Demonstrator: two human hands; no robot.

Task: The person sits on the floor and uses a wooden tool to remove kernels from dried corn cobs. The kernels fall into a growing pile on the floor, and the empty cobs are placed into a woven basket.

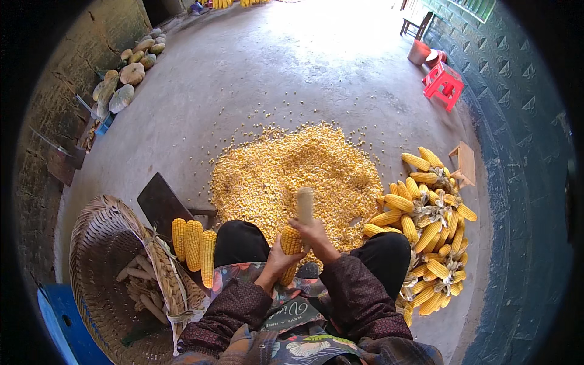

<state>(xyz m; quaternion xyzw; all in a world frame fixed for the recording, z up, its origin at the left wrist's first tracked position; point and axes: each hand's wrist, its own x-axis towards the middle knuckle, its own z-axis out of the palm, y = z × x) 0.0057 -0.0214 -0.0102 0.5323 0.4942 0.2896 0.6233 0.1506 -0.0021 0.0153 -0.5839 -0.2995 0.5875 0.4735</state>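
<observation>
Between my knees, my left hand (277,261) is closed around an ear of yellow corn (290,242), which stands tilted over my apron. My right hand (315,233) grips a pale bare corncob (305,205) that points upward, its lower part hidden by the fingers and pressed near the ear. Beyond both hands a wide heap of loose corn kernels (292,169) covers the floor. Three whole ears of corn (193,244) lie side by side at my left knee, on a dark wooden board (162,198).
A woven basket (109,210) holding bare cobs stands at left. Bundled corn ears (429,237) with husks are piled at right, by a small wooden stool (464,163). Farther off are a red plastic stool (443,86), red buckets (418,52) and squashes (132,74) along the left wall.
</observation>
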